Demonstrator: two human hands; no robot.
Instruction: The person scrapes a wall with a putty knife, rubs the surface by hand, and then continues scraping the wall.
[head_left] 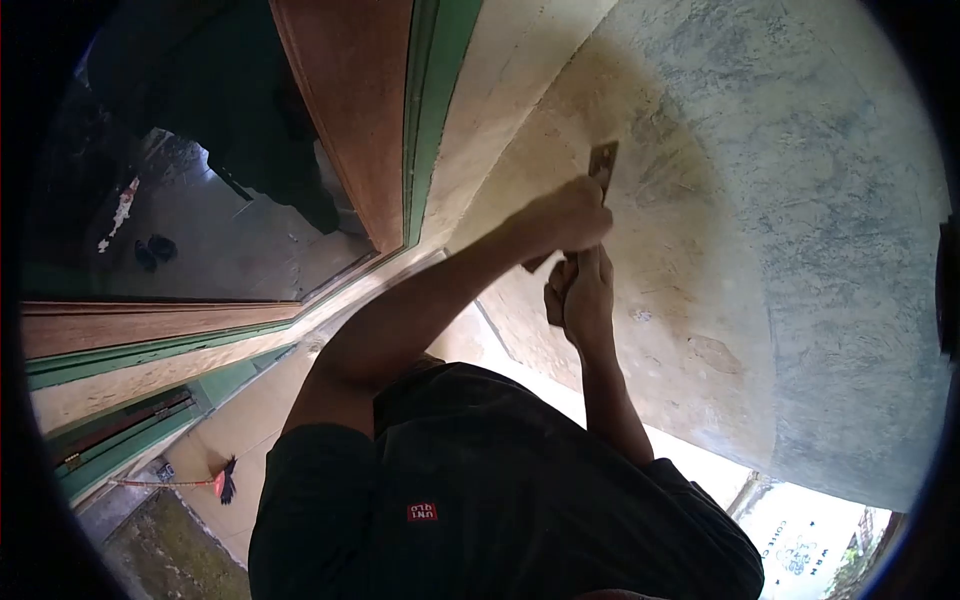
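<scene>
My left hand [578,215] is closed around a flat, narrow tool [604,158], which looks like a scraper blade and sticks out past my fingers toward the wall. Just below it, my right hand [590,300] has its fingers wrapped round a dark, blocky piece [555,298] whose kind I cannot make out. The two hands are close together and seem to meet, with the left forearm crossing in front of my chest. Behind them rises a plastered wall [690,270], smooth beige near my hands and rough grey further right.
On the left is a dark glass pane [250,240] in a brown wooden frame [350,90] with green trim [440,90]. A red-and-black broom-like item [222,483] lies on the tiled floor [255,430]. A white printed sheet or sack [800,540] is at lower right.
</scene>
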